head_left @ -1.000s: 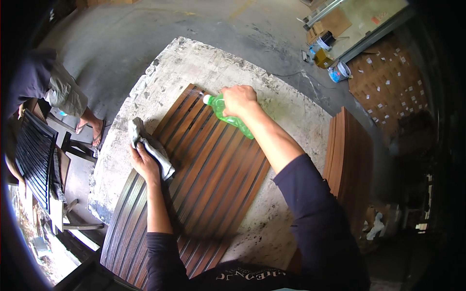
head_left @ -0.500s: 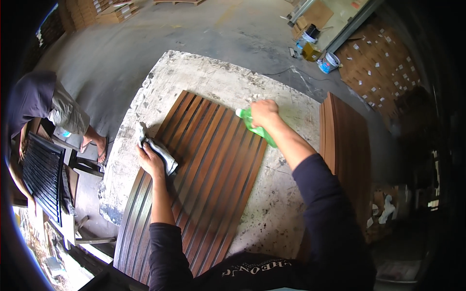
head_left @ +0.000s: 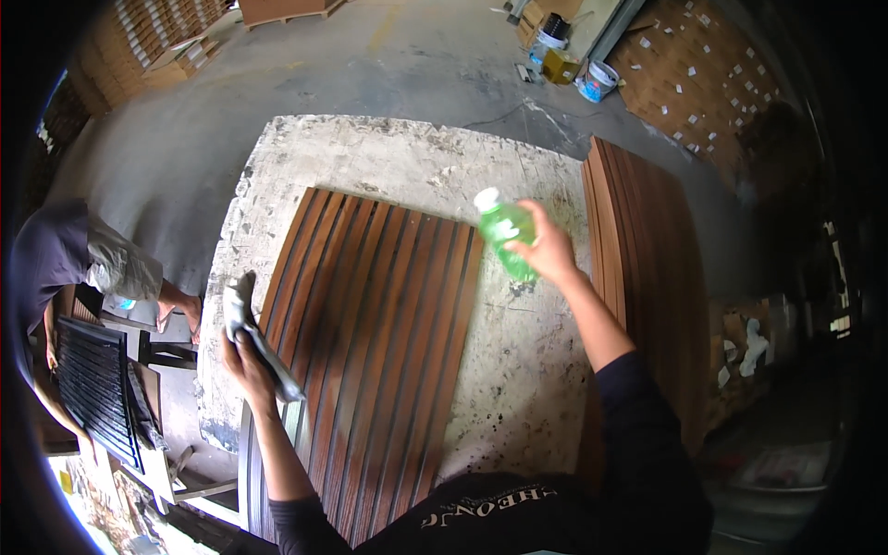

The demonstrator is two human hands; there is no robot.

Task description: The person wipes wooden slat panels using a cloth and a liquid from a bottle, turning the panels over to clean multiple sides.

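Note:
A brown slatted wood panel [head_left: 370, 324] with dark grooves lies lengthwise on a worn, stained white table [head_left: 518, 370]. My left hand [head_left: 246, 368] is closed round a crumpled grey-white cloth [head_left: 264, 356] at the panel's left edge. Over the table, just right of the panel's far corner, my right hand [head_left: 548, 242] grips a green see-through plastic bottle [head_left: 504, 231]. The bottle leans, its white cap pointing away and to the left, and it is slightly blurred. Whether liquid comes out of it I cannot tell.
Brown panels [head_left: 638, 268] stand stacked along the table's right side. At the left, another person [head_left: 55, 250] handles a black slatted panel [head_left: 97, 384]. Buckets [head_left: 598, 81] and cartons sit beyond the table, with a pallet [head_left: 291, 14] farther back.
My right hand has moved right with the bottle, away from over the panel, and the bottle is more upright. The left hand has shifted left and nearer with the cloth. The whole view has turned slightly.

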